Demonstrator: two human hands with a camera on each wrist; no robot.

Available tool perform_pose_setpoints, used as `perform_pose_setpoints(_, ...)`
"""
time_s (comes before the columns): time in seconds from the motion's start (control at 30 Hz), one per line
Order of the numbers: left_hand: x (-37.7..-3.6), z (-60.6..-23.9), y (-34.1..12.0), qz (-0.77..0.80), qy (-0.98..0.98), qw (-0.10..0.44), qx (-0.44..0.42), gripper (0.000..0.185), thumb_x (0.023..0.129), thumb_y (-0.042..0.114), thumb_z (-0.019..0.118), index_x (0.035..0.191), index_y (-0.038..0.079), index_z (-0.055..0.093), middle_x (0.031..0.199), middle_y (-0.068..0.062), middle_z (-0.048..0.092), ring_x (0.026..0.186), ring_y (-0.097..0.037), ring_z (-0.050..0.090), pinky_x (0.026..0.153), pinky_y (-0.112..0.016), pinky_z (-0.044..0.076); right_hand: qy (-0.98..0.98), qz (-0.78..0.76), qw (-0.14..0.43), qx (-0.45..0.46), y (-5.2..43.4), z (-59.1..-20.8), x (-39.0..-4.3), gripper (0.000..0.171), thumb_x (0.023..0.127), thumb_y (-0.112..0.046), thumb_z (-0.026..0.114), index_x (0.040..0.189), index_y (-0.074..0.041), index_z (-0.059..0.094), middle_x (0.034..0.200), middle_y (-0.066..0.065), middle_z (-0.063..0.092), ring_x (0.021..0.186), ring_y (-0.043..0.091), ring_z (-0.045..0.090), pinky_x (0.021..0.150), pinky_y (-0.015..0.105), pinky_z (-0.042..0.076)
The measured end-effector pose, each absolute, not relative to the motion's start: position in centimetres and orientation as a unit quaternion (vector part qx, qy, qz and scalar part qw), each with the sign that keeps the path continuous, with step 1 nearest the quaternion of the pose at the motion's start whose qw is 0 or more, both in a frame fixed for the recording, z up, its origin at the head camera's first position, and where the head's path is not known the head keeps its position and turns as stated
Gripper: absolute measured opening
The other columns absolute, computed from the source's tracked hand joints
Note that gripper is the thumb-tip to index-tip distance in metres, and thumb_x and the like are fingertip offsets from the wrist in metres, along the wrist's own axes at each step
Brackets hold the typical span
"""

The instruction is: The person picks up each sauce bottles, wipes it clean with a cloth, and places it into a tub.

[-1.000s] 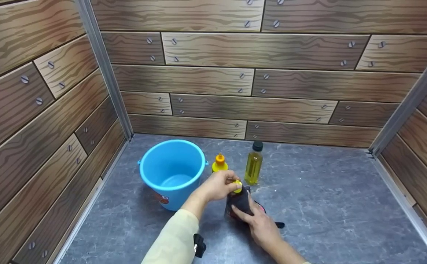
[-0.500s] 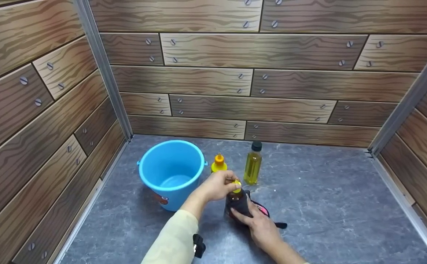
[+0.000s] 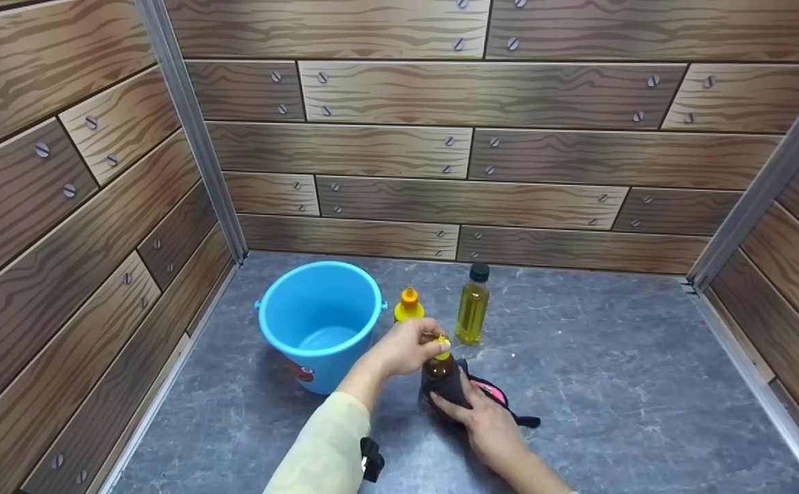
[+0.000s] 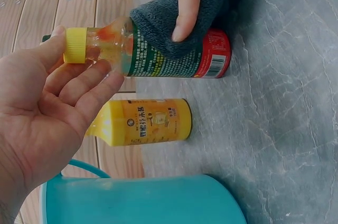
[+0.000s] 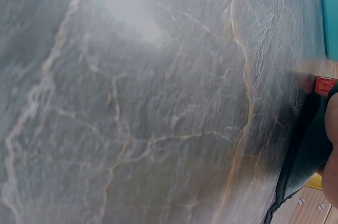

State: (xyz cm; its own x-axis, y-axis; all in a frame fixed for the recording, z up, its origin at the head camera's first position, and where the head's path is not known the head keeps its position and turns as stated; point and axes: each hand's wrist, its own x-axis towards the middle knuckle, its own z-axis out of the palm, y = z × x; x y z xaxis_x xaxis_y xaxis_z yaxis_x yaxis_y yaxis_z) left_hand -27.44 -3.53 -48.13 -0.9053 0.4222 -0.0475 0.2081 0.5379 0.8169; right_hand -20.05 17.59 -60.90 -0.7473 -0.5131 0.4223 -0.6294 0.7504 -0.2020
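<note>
The left hand (image 3: 407, 350) holds the neck of a dark sauce bottle (image 3: 438, 374), its fingers (image 4: 87, 84) curled round the neck just below the yellow cap (image 4: 74, 45). The thumb lies against the cap's edge. The bottle stands upright on the grey marbled worktop (image 3: 612, 384), near the middle of the front area, just in front of the other bottles.

The right hand (image 3: 488, 425) presses a dark grey cloth (image 4: 174, 20) against the bottle's body. Its fingers are bent over the cloth, clamping it onto the label; the left wrist view shows the thumb on the outside of the cloth. The bottle carries a green and red label with a barcode at its base. A pink-edged part of the cloth (image 3: 492, 392) trails onto the worktop beside the hand.

A yellow squeeze bottle (image 3: 409, 307) with an orange cap stands just behind the left hand. A bottle of yellow-green oil (image 3: 472, 308) with a black cap stands beside it, to the right. A blue plastic bucket (image 3: 282, 302) stands on the left of the worktop, close to the yellow squeeze bottle. Wood-pattern panels (image 3: 440, 137) enclose the worktop on three sides.

The right wrist view shows mostly worktop surface, with the cloth at its right edge.
</note>
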Motion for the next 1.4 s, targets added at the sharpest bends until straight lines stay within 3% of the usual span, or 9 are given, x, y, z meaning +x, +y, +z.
perform_pose_setpoints(0.53,-27.2,-47.9,-3.6,0.44,0.872,0.127,0.173,0.013,0.107,0.026,0.068,0.112,0.016,0.075,0.115,-0.002,0.076,0.111,-0.02,0.07,0.099,-0.045,0.057,-0.954,0.118,0.068,0.268,17.0,-59.6,-19.4,0.073,0.083,0.008,0.073,0.138,-0.04,0.072,0.155,0.026,0.051,0.129,0.058,0.056,0.096,0.066,0.053)
perform_pose_setpoints(0.77,-27.2,-48.0,-3.5,0.446,0.867,0.117,0.19,0.01,0.106,0.022,0.069,0.107,0.013,0.074,0.107,0.0,0.076,0.102,-0.017,0.07,0.096,-0.042,0.058,-0.958,0.069,0.093,0.262,16.7,-59.5,-19.3,0.063,0.083,0.002,0.076,0.131,-0.038,0.076,0.149,0.022,0.058,0.124,0.057,0.06,0.093,0.062,0.056)
perform_pose_setpoints(1.03,-27.2,-48.0,-3.3,0.452,0.865,0.119,0.182,0.01,0.106,0.022,0.069,0.108,0.014,0.074,0.108,-0.002,0.076,0.104,-0.019,0.07,0.097,-0.044,0.058,-0.966,0.059,0.1,0.231,16.7,-59.0,-18.9,0.042,0.089,-0.009,0.072,0.122,-0.034,0.081,0.144,0.019,0.063,0.121,0.057,0.062,0.088,0.061,0.058)
perform_pose_setpoints(1.23,-27.1,-48.0,-3.3,0.45,0.867,0.114,0.183,0.009,0.106,0.022,0.068,0.107,0.014,0.074,0.106,0.0,0.075,0.102,-0.017,0.07,0.096,-0.043,0.058,-0.975,0.066,0.077,0.196,16.7,-58.8,-19.1,0.04,0.092,-0.011,0.068,0.121,-0.035,0.082,0.146,0.017,0.062,0.123,0.056,0.061,0.087,0.062,0.058)
perform_pose_setpoints(1.4,-27.1,-48.0,-3.4,0.45,0.867,0.11,0.185,0.01,0.107,0.021,0.068,0.107,0.013,0.074,0.104,0.001,0.075,0.098,-0.015,0.069,0.094,-0.041,0.058,-0.979,0.075,0.08,0.171,16.8,-58.7,-19.2,0.045,0.088,-0.003,0.071,0.12,-0.033,0.082,0.146,0.017,0.062,0.122,0.055,0.062,0.085,0.062,0.059)
